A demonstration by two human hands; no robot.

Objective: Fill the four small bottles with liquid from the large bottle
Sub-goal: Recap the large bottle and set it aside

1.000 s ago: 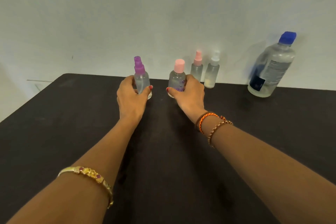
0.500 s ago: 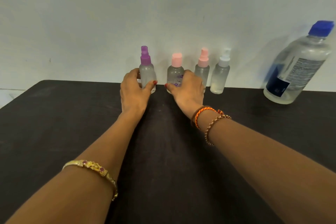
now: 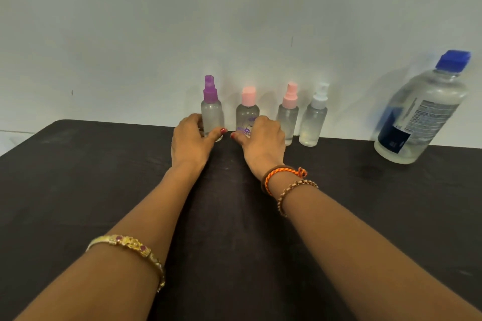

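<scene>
Several small clear bottles stand in a row along the far edge of the black table (image 3: 78, 190), against the wall. My left hand (image 3: 190, 142) grips the purple-capped spray bottle (image 3: 211, 109) near its base. My right hand (image 3: 263, 142) grips the squat bottle with the flat pink cap (image 3: 247, 109). To their right stand a pink-capped spray bottle (image 3: 289, 112) and a white-capped spray bottle (image 3: 314, 118), both untouched. The large clear bottle with a blue cap (image 3: 422, 112) stands upright at the far right, capped.
A pale wall rises directly behind the row of bottles. The table's left corner shows at the left, with pale floor beyond it. Bracelets sit on both of my forearms.
Both hands have pushed the purple-capped and flat pink-capped bottles away from me, back into line with the other two small bottles at the wall. The view has shifted left.
</scene>
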